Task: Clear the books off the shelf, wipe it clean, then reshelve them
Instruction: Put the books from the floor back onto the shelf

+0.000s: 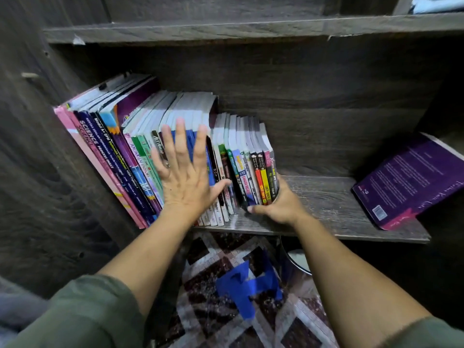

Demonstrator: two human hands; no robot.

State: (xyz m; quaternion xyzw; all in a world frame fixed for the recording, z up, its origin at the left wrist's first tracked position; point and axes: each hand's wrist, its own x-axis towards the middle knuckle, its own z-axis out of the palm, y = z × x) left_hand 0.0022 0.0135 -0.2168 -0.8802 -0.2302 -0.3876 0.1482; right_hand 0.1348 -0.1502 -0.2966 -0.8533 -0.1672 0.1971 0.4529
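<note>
Paperbacks stand mid-way along shelf, near its front edge. Right hand curls round the bundle's base; left hand is flat, fingers spread, bracing taller books. Likely floppy, slick, fairly heavy together: squeeze outer covers low.

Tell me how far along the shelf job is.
Done: unclear whether wiping has happened; most books stand on the shelf. In hand: left hand presses their spines, right hand grips the end batch. Left: the purple book lies tilted at the right.
</note>
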